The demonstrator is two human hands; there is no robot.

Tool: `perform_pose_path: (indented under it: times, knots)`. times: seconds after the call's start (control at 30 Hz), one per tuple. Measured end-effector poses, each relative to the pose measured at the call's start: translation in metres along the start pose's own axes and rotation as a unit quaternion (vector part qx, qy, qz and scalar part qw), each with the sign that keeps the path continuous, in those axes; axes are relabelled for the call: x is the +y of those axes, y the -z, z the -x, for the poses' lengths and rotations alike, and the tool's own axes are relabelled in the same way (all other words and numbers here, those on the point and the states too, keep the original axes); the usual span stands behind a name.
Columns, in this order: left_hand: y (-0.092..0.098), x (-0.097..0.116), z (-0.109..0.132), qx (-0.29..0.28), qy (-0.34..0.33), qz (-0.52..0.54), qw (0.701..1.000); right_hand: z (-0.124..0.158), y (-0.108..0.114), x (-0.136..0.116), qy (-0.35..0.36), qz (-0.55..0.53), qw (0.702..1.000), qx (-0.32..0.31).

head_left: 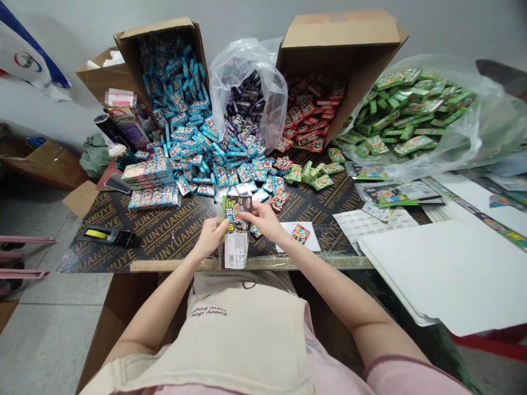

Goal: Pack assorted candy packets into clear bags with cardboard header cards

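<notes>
Left hand (pixel 211 236): closed on the left edge of the printed packet (pixel 236 251), thumb on its front.
Right hand (pixel 265 220): pinching the packet's upper right edge, thumb across the front.
Printed packet: centre of the frame, barcode low down; whether anything sits inside is hard to tell.
Blue packs (pixel 193 131): spilling from a cardboard box (pixel 154 28), upper left, toward centre.
Purple packs (pixel 246 104): in a clear plastic bag (pixel 275 93), upper centre.
Green packs (pixel 407 109): mostly upper right.
</notes>
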State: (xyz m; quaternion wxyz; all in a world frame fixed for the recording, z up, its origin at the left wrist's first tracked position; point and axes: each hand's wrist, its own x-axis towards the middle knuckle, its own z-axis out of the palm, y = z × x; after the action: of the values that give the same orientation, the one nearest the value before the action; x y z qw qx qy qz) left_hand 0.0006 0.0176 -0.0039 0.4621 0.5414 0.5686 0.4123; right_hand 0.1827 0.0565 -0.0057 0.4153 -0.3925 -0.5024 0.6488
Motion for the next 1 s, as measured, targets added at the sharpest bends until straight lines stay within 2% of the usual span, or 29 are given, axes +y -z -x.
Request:
perform_pose_path:
  times: [0.07,0.13,0.17,0.23,0.33,0.4,0.5,0.57,0.67,0.7,0.77,0.83,0.9,1.0]
  knots:
    - [0.000,-0.005,-0.004,0.024,0.002,0.009,1.000,0.005,0.002,0.003,-0.058,-0.007,0.995,-0.078]
    - [-0.002,-0.012,-0.007,0.036,0.020,0.064,0.997,0.012,0.006,0.010,-0.107,-0.015,0.981,-0.163]
    - [-0.003,-0.016,-0.008,0.027,0.034,0.097,0.994,0.015,0.008,0.015,-0.113,-0.017,0.978,-0.176]
    - [-0.006,-0.024,-0.008,-0.025,0.064,0.146,0.987,0.018,0.013,0.024,-0.096,-0.012,0.986,-0.133]
    - [-0.010,-0.037,-0.003,-0.106,0.095,0.158,0.977,0.014,0.021,0.030,-0.062,0.018,0.996,-0.064]
    - [-0.012,-0.042,0.000,-0.136,0.100,0.156,0.973,0.009,0.025,0.029,-0.042,0.022,0.998,-0.041]
    - [-0.016,-0.040,0.000,-0.166,0.077,0.170,0.968,0.002,0.024,0.023,0.003,-0.019,0.999,0.041]
    - [-0.020,-0.032,-0.004,-0.124,0.038,0.193,0.973,0.001,0.017,0.019,0.020,-0.030,0.997,0.063]
    - [-0.028,-0.019,-0.011,-0.016,-0.007,0.229,0.973,0.003,0.003,0.015,0.036,-0.034,0.996,0.075]
    - [-0.031,-0.016,-0.012,-0.004,-0.011,0.237,0.971,0.003,-0.002,0.014,0.039,-0.052,0.993,0.097]
    - [-0.036,-0.014,-0.013,-0.015,-0.009,0.248,0.969,0.005,-0.009,0.009,0.040,-0.097,0.982,0.159]
    - [-0.039,-0.015,-0.010,-0.032,-0.002,0.259,0.965,0.005,-0.013,0.004,0.032,-0.123,0.972,0.196]
    - [-0.040,-0.015,-0.007,-0.027,0.020,0.286,0.958,0.006,-0.014,-0.002,0.027,-0.124,0.971,0.201]
    - [-0.037,-0.008,-0.003,-0.002,0.090,0.347,0.933,0.010,-0.012,-0.008,0.015,-0.131,0.976,0.171]
